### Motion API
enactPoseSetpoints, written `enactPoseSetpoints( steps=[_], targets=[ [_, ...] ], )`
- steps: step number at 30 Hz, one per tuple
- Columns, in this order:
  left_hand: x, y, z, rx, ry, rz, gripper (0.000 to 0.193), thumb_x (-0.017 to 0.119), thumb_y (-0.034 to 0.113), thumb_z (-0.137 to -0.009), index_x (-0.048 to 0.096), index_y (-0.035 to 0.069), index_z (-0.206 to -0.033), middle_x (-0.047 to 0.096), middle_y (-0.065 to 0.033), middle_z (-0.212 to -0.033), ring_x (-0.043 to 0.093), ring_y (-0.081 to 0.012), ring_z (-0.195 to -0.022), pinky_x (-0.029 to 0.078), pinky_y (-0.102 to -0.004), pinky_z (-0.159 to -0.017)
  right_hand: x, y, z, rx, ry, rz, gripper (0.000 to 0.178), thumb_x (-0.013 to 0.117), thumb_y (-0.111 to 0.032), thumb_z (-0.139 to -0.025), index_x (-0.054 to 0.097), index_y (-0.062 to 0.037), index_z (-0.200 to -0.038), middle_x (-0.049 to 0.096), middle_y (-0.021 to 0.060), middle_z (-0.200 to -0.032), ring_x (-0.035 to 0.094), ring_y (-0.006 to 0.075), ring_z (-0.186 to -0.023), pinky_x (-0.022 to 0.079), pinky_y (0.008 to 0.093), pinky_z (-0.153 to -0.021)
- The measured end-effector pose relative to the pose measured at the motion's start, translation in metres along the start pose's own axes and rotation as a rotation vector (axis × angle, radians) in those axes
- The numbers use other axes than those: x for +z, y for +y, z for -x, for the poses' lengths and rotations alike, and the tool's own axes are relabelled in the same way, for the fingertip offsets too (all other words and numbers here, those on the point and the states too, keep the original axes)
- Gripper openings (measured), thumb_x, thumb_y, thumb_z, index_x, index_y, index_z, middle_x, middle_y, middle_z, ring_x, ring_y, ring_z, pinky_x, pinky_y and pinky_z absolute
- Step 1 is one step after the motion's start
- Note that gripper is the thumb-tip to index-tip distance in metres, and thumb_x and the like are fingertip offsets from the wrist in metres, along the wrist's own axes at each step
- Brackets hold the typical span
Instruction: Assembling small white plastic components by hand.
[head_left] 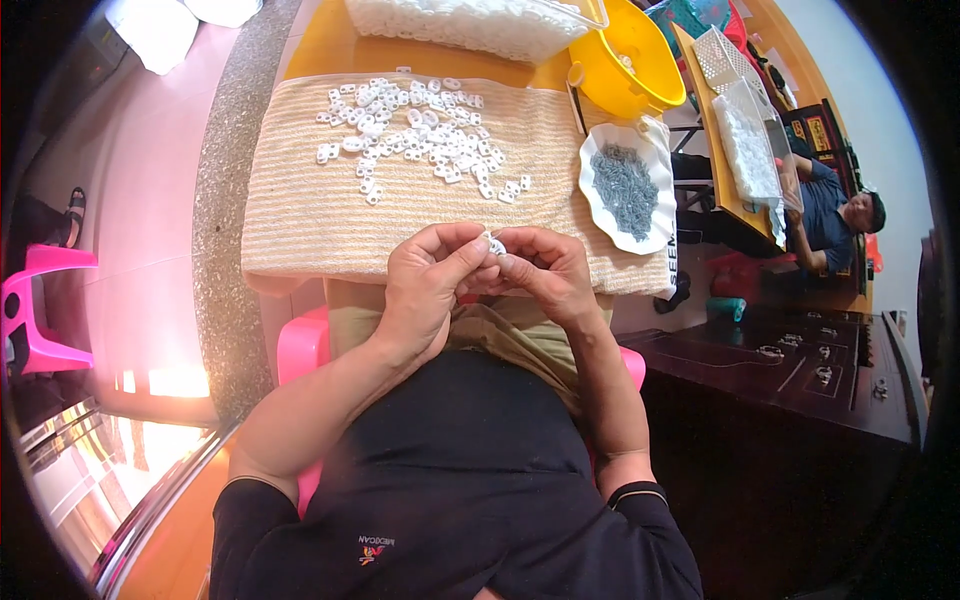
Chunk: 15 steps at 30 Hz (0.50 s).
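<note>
My left hand [428, 280] and my right hand [545, 270] meet over the near edge of a beige ribbed cloth [300, 215]. Both pinch one small white plastic piece [495, 243] between their fingertips. Farther back on the cloth lies a scatter of several like white pieces [420, 135]. To the right, a white plate [655, 225] holds a heap of small grey parts [625, 188].
A clear bin of white pieces [470, 25] and a yellow bowl [625, 60] stand at the back. Another person [830, 215] sits at the right beside a table with a white basket [725, 55]. A dark wooden cabinet [790, 370] is lower right; a pink stool [35, 305] stands left.
</note>
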<state>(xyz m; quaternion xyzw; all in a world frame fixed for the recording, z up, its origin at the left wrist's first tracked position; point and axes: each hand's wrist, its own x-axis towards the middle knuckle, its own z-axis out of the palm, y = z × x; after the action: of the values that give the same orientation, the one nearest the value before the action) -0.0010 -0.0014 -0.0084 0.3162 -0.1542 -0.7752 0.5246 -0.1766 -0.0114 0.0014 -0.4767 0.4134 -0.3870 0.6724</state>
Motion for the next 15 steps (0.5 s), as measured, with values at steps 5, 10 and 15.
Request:
enactPoseSetpoints(
  steps=[5,10,15],
  targets=[
    [0.0007,0.0002,0.0001,0.0,0.003,-0.011,0.015,0.061,0.003,-0.089,0.059,-0.001,-0.103,0.065,-0.01,-0.091,0.065,-0.014,-0.078,0.057,-0.0232,-0.071,-0.0034,0.0018,-0.0003,-0.007,-0.012,-0.03,0.024,0.06,-0.004,-0.09,0.058,0.0059,-0.112,0.066,0.0104,-0.1,0.065,0.0153,-0.088,0.058,0.0288,-0.076],
    [0.0043,0.0016,0.0009,-0.012,0.018,-0.008,0.012,0.061,0.002,-0.088,0.06,-0.001,-0.1,0.066,-0.0086,-0.086,0.065,-0.012,-0.075,0.055,-0.0221,-0.07,-0.0065,0.0048,-0.0007,-0.001,-0.018,-0.037,0.022,0.061,-0.004,-0.09,0.059,0.0051,-0.11,0.066,0.0093,-0.101,0.065,0.0144,-0.089,0.057,0.0283,-0.077],
    [0.0049,0.0026,0.0016,-0.014,0.005,-0.008,0.013,0.061,0.002,-0.088,0.06,-0.001,-0.1,0.066,-0.0094,-0.086,0.065,-0.0122,-0.074,0.055,-0.0219,-0.069,-0.0063,0.0028,-0.0004,-0.035,-0.021,0.045,0.023,0.061,-0.004,-0.09,0.059,0.0049,-0.111,0.066,0.0091,-0.1,0.064,0.0141,-0.09,0.056,0.0279,-0.078]
  ],
)
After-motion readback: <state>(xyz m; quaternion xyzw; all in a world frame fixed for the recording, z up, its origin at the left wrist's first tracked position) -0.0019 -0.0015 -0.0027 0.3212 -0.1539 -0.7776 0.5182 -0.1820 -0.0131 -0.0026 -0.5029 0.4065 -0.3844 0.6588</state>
